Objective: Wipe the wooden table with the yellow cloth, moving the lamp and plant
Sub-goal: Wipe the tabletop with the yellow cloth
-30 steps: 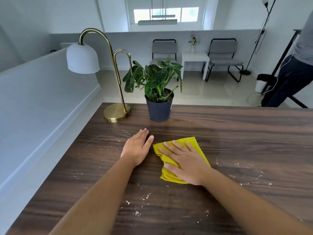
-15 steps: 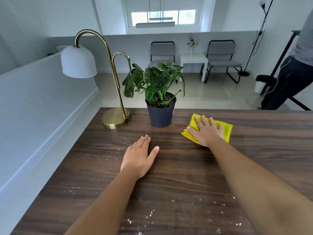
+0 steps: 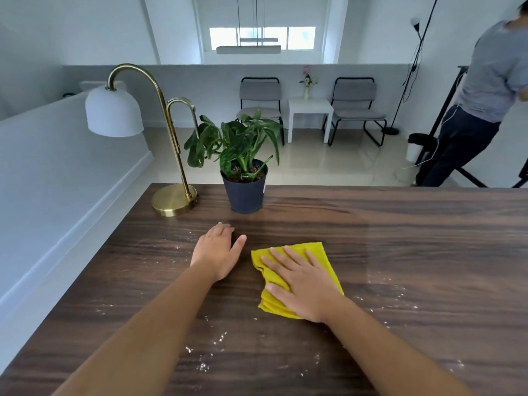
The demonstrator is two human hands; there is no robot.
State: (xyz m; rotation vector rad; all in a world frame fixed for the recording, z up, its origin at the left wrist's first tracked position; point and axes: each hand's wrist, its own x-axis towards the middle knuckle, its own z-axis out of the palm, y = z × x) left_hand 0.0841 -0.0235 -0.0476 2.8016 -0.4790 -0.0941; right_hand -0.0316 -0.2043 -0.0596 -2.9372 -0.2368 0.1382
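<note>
The dark wooden table [image 3: 400, 247] fills the lower view, speckled with white crumbs near me. My right hand [image 3: 305, 284] lies flat, fingers spread, pressing on the folded yellow cloth [image 3: 320, 251] in the table's middle. My left hand [image 3: 217, 251] rests palm down on the bare wood just left of the cloth, holding nothing. The brass lamp [image 3: 174, 200] with a white shade stands at the far left corner. A green plant in a dark pot [image 3: 245, 190] stands beside it, close to the far edge.
A white ledge [image 3: 71, 178] runs along the table's left side. Beyond the far edge are two chairs [image 3: 354, 107], a small white side table [image 3: 310, 110] and a floor lamp. A person in a grey shirt [image 3: 485, 90] stands at the far right.
My right hand has dragged the cloth back from the far edge beside the plant toward me and leftward. My left hand stays flat in about the same spot.
</note>
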